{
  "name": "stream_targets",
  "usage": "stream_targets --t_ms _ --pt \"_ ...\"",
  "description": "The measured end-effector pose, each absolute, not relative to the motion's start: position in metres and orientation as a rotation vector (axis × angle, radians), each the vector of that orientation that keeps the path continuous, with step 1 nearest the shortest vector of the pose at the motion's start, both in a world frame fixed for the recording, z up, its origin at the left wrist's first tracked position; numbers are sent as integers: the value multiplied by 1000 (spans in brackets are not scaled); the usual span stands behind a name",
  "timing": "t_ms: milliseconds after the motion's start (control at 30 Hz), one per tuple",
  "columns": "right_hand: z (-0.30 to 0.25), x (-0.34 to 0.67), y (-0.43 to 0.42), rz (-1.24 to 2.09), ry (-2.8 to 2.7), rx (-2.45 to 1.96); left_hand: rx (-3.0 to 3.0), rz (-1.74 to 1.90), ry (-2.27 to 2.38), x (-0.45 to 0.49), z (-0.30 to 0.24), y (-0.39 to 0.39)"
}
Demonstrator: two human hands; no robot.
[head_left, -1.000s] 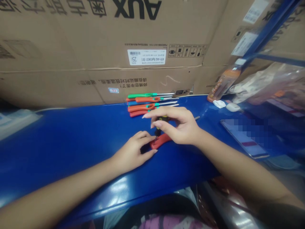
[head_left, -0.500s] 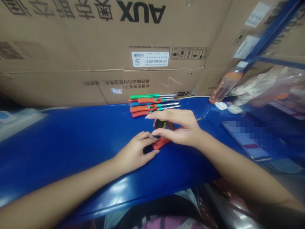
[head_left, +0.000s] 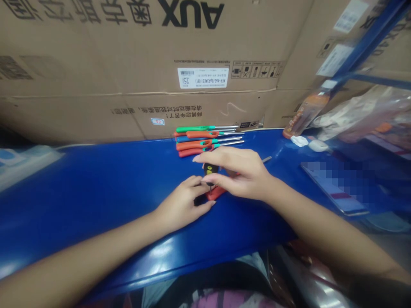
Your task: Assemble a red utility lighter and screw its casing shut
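Observation:
My right hand (head_left: 244, 172) grips a short screwdriver (head_left: 210, 170) with a black and yellow handle, thumb and fingers around its sides. The shaft points down at the red handle of a long-nosed lighter (head_left: 215, 193) lying on the table. Whether the tip sits in a screw is too small to tell. My left hand (head_left: 180, 205) is closed on the end of that lighter, thumb in front and fingers behind. Under the right hand the lighter's middle is hidden; its metal tip shows beyond. Several green, orange, blue and red long-nosed lighters (head_left: 192, 145) lie just behind.
A large cardboard box (head_left: 96, 77) walls off the back of the blue table (head_left: 105, 184). To the right are a drink bottle (head_left: 305, 113), a white earphone case (head_left: 317, 146), a phone (head_left: 334, 188) and a plastic bag (head_left: 359, 115). Plastic packaging (head_left: 25, 167) lies at the left.
The screwdriver handle has turned and shifted slightly left in my right hand, and it stands more upright. My left hand keeps its place on the red lighter.

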State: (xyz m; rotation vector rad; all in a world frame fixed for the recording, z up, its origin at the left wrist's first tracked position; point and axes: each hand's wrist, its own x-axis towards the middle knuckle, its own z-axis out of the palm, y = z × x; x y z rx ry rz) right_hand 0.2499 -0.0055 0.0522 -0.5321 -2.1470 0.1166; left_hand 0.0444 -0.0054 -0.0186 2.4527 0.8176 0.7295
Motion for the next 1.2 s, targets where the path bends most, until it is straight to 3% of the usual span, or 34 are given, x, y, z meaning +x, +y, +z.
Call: stream_targets --t_ms 233,633,900,1200 --pt "49 248 -4 465 -2047 -519 2498 701 846 45 -16 -6" --pt "46 240 -10 77 -2125 -436 2390 746 889 47 -18 -10" --pt "55 241 -16 682 -2032 -466 2436 785 842 45 -20 -8" --pt "48 240 -8 394 -2029 -462 2477 757 867 47 -20 -8"
